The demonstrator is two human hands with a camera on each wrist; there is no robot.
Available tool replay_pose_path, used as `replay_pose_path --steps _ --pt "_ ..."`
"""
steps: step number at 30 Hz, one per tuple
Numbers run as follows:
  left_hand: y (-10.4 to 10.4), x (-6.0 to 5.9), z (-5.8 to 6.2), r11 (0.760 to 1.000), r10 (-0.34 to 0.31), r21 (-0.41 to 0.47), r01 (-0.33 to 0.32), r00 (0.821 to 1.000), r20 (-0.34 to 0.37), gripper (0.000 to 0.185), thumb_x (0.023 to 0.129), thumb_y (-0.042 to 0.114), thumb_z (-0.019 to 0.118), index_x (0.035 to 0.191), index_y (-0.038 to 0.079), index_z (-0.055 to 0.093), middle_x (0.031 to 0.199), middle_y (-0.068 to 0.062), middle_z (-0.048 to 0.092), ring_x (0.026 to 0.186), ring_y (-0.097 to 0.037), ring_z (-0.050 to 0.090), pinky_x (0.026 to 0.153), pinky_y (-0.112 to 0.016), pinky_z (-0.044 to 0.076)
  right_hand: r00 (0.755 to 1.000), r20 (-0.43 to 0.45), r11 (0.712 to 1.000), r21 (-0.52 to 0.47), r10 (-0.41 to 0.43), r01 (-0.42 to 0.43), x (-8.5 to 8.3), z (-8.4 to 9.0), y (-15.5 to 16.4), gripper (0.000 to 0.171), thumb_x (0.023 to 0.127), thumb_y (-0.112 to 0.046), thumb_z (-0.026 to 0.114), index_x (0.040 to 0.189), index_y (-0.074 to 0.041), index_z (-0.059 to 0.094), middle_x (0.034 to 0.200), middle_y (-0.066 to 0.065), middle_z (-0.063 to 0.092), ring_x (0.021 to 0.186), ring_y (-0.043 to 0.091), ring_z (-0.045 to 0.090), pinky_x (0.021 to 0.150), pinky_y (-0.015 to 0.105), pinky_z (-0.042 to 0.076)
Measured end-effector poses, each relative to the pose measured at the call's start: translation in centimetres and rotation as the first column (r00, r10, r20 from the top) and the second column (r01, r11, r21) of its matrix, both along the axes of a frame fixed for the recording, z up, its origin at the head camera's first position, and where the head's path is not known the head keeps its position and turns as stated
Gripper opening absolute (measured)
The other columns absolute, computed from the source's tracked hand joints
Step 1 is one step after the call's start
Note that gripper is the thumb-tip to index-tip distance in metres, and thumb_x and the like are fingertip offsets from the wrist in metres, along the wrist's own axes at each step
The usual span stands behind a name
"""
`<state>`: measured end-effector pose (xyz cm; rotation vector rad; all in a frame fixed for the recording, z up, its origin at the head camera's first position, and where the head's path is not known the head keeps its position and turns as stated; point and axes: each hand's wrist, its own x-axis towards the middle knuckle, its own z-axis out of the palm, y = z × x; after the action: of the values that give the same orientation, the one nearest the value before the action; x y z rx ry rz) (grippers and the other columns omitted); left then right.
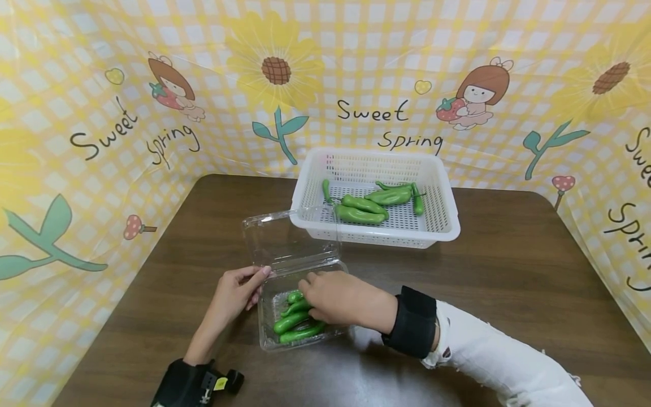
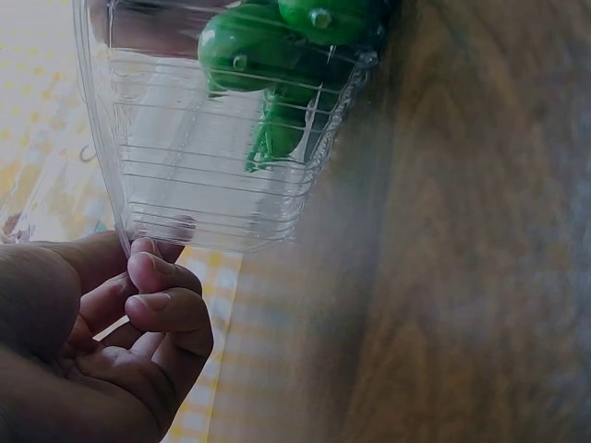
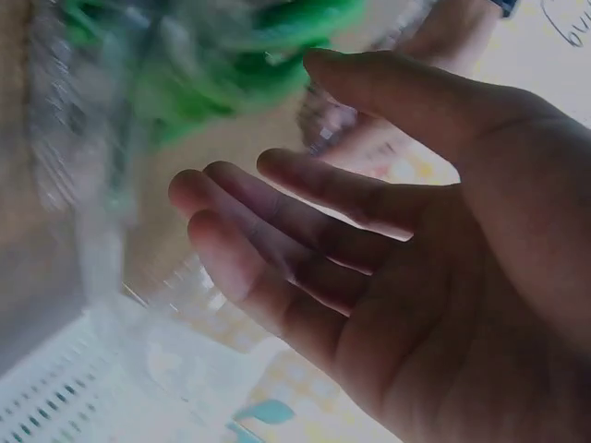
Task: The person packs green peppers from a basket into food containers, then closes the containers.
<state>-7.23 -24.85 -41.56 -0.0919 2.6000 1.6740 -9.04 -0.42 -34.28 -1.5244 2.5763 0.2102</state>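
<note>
Green peppers (image 1: 294, 322) lie in the clear plastic clamshell box (image 1: 269, 333), left hand (image 1: 235, 294) pinching its edge, right hand (image 1: 333, 298) with relaxed fingers (image 3: 277, 231) above them.

Staged recording booth, not real kitchen. Brown wood-grain desk (image 1: 508, 271) was walled on three sides by yellow checked cartoon backdrop (image 1: 386, 68) printed "Sweet Spring". Only props stood there: white basket (image 1: 447, 223), clear clamshell box (image 1: 264, 333), green peppers (image 1: 366, 206).
</note>
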Motion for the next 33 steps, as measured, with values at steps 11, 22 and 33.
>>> replay_pose_path --steps 11,22,33 --pt "0.4 0.3 1.3 1.0 -0.025 -0.019 0.024 1.0 -0.015 0.032 0.101 0.027 0.059 0.097 -0.003 0.069 0.063 -0.01 0.055 0.044 -0.012 0.046 0.04 -0.026 0.044 0.999 0.021 0.989 -0.141 -0.045 0.048 -1.4 6.9 2.2 0.033 0.099 -0.03 0.062 0.122 -0.007 0.059 0.104 0.005 0.064 0.089 0.016 0.064 0.077 0.029 0.056" --pt "-0.4 -0.1 0.4 1.0 -0.019 -0.015 0.018 1.0 -0.018 0.035 0.101 0.036 0.059 0.098 0.004 0.073 0.061 -0.005 0.054 0.045 -0.01 0.047 0.041 -0.028 0.045 0.985 0.004 0.951 -0.259 -0.171 0.166 -4.5 12.3 5.3 0.024 0.099 -0.019 0.06 0.12 -0.006 0.061 0.104 0.007 0.065 0.084 0.019 0.065 0.072 0.033 0.057" --pt "-0.5 0.1 0.1 1.0 -0.024 -0.014 0.024 1.0 -0.005 0.035 0.1 0.036 0.06 0.094 0.003 0.071 0.062 -0.005 0.054 0.045 -0.01 0.047 0.041 -0.027 0.045 0.95 0.028 0.935 -0.172 -0.311 0.311 -10.3 13.2 7.5 0.026 0.096 -0.008 0.053 0.119 0.001 0.061 0.116 0.019 0.063 0.096 0.033 0.064 0.086 0.043 0.054"
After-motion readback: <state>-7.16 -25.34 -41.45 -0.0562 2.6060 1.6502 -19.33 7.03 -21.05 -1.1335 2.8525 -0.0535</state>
